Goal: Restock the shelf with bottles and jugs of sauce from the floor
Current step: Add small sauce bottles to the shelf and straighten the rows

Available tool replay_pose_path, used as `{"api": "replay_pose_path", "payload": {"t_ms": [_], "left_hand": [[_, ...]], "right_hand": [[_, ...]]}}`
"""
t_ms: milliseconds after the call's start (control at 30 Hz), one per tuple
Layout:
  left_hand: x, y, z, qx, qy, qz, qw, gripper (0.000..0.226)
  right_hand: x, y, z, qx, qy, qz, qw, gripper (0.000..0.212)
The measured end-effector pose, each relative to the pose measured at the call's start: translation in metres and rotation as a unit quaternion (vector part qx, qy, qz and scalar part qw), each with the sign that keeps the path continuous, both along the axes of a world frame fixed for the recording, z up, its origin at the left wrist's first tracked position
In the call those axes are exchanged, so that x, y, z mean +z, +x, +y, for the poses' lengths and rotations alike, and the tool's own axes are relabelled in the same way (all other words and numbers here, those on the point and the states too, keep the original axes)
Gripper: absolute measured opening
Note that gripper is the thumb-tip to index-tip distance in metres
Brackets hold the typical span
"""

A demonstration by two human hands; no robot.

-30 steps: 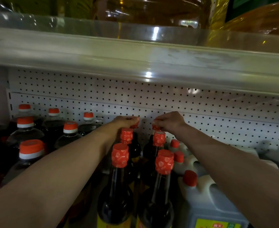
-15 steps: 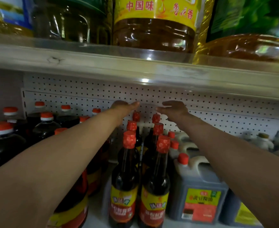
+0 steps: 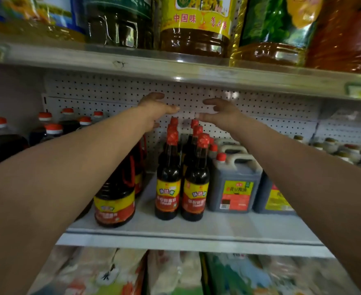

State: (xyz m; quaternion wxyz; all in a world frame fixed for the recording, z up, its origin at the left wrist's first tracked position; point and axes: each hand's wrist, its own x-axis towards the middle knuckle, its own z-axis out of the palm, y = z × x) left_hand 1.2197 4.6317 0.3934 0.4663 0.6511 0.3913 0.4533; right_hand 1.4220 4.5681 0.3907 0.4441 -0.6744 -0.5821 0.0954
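The slim sauce bottles [image 3: 182, 177] stand upright in two rows running from near to far on the middle shelf [image 3: 196, 227], red caps up, yellow-and-red labels facing out; their print is too blurred to read. A grey jug [image 3: 235, 184] stands just right of them. An oil jug [image 3: 194, 24] above reads 中国味. Half a second ago both hands hovered lower over the far caps; now the left hand [image 3: 154, 109] and right hand [image 3: 220, 113] are open, fingers spread, holding nothing, above the caps

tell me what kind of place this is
Most likely a grocery shop aisle: a white shelf backed by pegboard, rows of identical labelled sauce bottles, and big cooking oil jugs on the shelf above.
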Motion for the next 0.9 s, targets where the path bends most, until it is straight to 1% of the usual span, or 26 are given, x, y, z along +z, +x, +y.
{"api": "replay_pose_path", "payload": {"t_ms": [100, 167, 200, 267, 333, 433, 500, 567, 700, 900], "left_hand": [[-0.004, -0.009, -0.026, -0.019, -0.006, 0.005, 1.000, 0.078], [-0.009, -0.013, -0.039, -0.013, 0.014, 0.024, 1.000, 0.079], [-0.012, -0.015, -0.044, -0.006, 0.035, 0.042, 0.999, 0.080], [-0.018, -0.020, -0.055, 0.002, 0.076, 0.087, 0.993, 0.080], [-0.028, -0.025, -0.064, 0.009, 0.104, 0.150, 0.983, 0.085], [-0.051, -0.030, -0.073, 0.034, 0.141, 0.242, 0.959, 0.097], [-0.068, -0.031, -0.079, 0.047, 0.158, 0.275, 0.947, 0.102], [-0.084, -0.033, -0.086, 0.047, 0.164, 0.290, 0.942, 0.106], [-0.119, -0.038, -0.092, 0.031, 0.148, 0.286, 0.946, 0.107], [-0.161, -0.041, -0.084, 0.017, 0.112, 0.282, 0.953, 0.110]], "right_hand": [[-0.008, -0.010, -0.026, -0.014, 0.009, 0.023, 1.000, 0.076], [-0.011, -0.013, -0.044, -0.028, 0.013, 0.005, 1.000, 0.077], [-0.012, -0.013, -0.053, -0.031, 0.009, -0.020, 0.999, 0.077], [-0.014, -0.014, -0.070, -0.038, -0.014, -0.091, 0.995, 0.082], [-0.018, -0.019, -0.085, -0.046, -0.057, -0.145, 0.987, 0.089], [-0.032, -0.027, -0.104, -0.059, -0.114, -0.187, 0.974, 0.097], [-0.045, -0.031, -0.112, -0.061, -0.127, -0.197, 0.970, 0.098], [-0.059, -0.034, -0.119, -0.070, -0.130, -0.210, 0.966, 0.098], [-0.091, -0.043, -0.131, -0.063, -0.102, -0.238, 0.964, 0.093], [-0.140, -0.042, -0.118, -0.055, -0.110, -0.182, 0.976, 0.094]]}}
